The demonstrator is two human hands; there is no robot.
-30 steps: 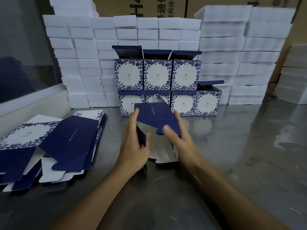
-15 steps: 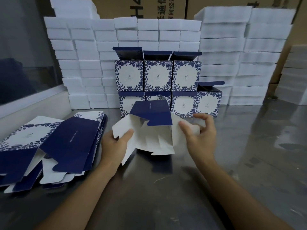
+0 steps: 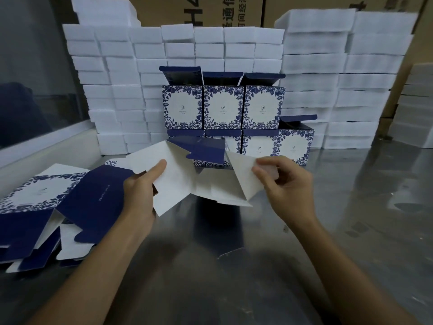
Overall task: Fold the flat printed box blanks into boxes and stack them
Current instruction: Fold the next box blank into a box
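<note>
Box blank (image 3: pixel 187 179) held mid-air over steel table (image 3: pixel 351 231), just in front of folded boxes (image 3: pixel 222 106). L hand (image 3: pixel 138 195) pinches white panel, thumb on top. R hand (image 3: pixel 288 184) pinches opposite flap betw. thumb & fingertips. Risks: panels pulled apart too hard = torn glue seam or stray crease; blank swings back, may knock stack. Flat blanks (image 3: pixel 58 202) lie to the left.

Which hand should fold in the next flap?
Probably the right hand: it already pinches the side flap of the half-opened box blank, ready to tuck it. The left hand grips the opposite panel, steadying it.
</note>
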